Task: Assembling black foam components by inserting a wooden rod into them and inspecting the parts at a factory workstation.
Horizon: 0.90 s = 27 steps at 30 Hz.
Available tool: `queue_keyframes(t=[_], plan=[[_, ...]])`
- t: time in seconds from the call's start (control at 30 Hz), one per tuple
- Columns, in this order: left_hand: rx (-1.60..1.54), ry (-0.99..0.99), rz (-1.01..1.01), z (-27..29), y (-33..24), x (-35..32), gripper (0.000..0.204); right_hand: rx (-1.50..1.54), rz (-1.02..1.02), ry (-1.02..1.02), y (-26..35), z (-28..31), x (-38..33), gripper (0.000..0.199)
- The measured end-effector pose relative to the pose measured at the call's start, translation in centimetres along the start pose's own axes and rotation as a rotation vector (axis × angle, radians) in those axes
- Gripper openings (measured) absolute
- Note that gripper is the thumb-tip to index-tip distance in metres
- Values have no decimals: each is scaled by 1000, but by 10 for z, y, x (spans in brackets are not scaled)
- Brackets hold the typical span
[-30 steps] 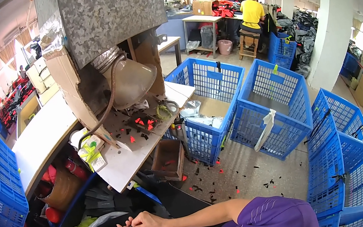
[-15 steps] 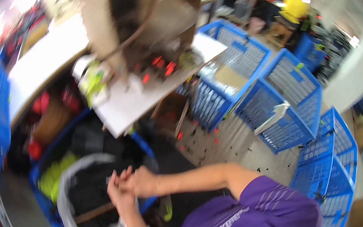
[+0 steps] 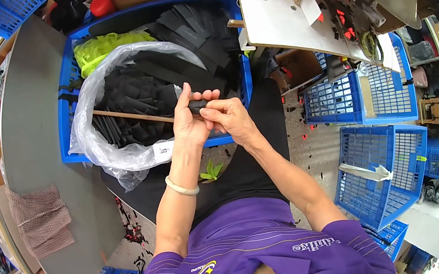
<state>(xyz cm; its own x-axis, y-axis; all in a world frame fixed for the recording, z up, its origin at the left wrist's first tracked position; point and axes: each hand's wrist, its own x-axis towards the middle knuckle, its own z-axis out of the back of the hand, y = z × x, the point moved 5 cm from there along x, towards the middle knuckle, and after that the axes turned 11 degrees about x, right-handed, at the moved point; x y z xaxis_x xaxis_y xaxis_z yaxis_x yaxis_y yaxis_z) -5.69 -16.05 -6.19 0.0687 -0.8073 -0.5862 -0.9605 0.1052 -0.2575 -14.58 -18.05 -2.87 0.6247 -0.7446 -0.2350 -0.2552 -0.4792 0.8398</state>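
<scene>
My left hand (image 3: 190,123) is turned palm up, its fingers curled under a small black piece (image 3: 198,106) that looks like folded strip material. From the other side my right hand (image 3: 230,121) pinches the same piece between thumb and fingers. Much of the piece is hidden by the fingers. Both hands are over the near side of a blue crate (image 3: 247,72). In the crate sits an open clear plastic bag (image 3: 84,132) full of flat black strips (image 3: 137,89). A thin wooden stick (image 3: 133,116) lies across the bag, its right end behind my left hand.
Yellow-green strips (image 3: 107,47) and more black strips lie in the crate. A grey board (image 3: 39,142) with a checked cloth (image 3: 42,219) stands at left. At right are a white worktable (image 3: 285,26) with a machine and several blue crates (image 3: 365,171). Scraps litter the floor.
The view has swung right to left, so the crate and bag now lie straight ahead. My hands stay close together, and the black piece between them now shows.
</scene>
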Motion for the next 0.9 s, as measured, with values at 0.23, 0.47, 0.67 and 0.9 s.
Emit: queue_keyframes(t=[0.23,0.47,0.67,0.9], plan=[[15,-87,-27,-2,4,-2,35,321,35,-257,-19,10,-2,8],[41,-91,-157,1,6,-10,35,-19,298,-506,-8,1,-12,5],[-21,-70,-113,11,3,-4,34,-710,807,-324,1,-13,-25,14],[253,-194,-205,22,-22,-12,34,-1266,511,23,-17,-21,-30,43]])
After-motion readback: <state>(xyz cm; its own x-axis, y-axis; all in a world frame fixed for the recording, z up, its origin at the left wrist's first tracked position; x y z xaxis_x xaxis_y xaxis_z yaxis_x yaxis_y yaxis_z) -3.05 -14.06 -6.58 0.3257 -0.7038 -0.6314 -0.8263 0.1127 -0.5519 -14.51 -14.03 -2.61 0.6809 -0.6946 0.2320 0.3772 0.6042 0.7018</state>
